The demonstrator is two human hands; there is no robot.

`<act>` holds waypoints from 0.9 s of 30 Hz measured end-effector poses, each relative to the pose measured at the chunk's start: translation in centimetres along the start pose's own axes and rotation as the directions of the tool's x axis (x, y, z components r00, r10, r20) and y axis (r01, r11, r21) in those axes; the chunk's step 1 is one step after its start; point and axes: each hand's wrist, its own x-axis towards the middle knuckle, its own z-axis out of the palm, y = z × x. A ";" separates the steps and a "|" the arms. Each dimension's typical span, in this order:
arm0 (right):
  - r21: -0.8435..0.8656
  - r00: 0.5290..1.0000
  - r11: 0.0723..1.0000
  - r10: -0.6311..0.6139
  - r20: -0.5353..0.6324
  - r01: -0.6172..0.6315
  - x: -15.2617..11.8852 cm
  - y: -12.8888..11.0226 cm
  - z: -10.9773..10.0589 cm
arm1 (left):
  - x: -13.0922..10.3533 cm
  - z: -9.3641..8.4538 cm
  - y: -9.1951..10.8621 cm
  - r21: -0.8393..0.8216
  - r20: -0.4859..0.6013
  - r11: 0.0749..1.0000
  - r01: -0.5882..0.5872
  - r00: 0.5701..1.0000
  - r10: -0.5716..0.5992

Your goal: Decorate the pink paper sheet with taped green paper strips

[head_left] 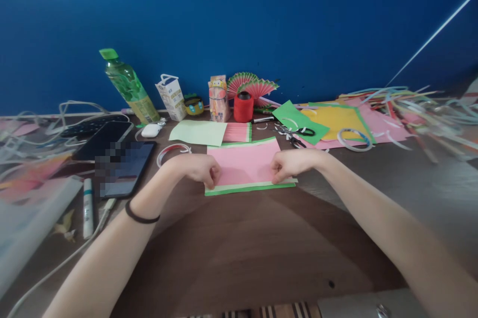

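A pink paper sheet (pixel 244 162) lies flat on the dark wooden table (pixel 239 248), with light green and darker green strips along its near edge and green along its far edge. My left hand (pixel 203 168) is closed at the sheet's near left corner, fingers pinched down on the edge. At the near right part, my right hand (pixel 289 163) pinches the same edge, fingertips on the light green strip. Just behind the sheet lie a pale green paper (pixel 197 132) and a pleated pink paper (pixel 239 131).
Scissors (pixel 298 132), green paper (pixel 295 118), yellow paper (pixel 334 121) and a tape roll (pixel 354 139) lie at the back right. A green bottle (pixel 130 88), a carton (pixel 172 96) and a red spool (pixel 243 107) stand behind. A phone (pixel 129 171) and marker (pixel 88 208) lie left.
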 end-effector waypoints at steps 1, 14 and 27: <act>-0.010 1.000 1.000 0.001 -0.004 -0.001 0.0 0.0 0.0 | 0.0 0.0 0.0 -0.003 -0.002 1.000 0.000 1.000 0.000; -0.042 0.999 0.999 0.026 -0.021 -0.027 0.0 -0.3 0.1 | 0.0 0.0 0.2 0.004 0.008 1.000 0.028 1.000 -0.028; -0.037 0.999 0.999 0.038 -0.024 -0.039 0.0 -0.5 0.1 | -0.1 0.1 0.6 0.022 -0.017 0.996 0.081 0.997 -0.081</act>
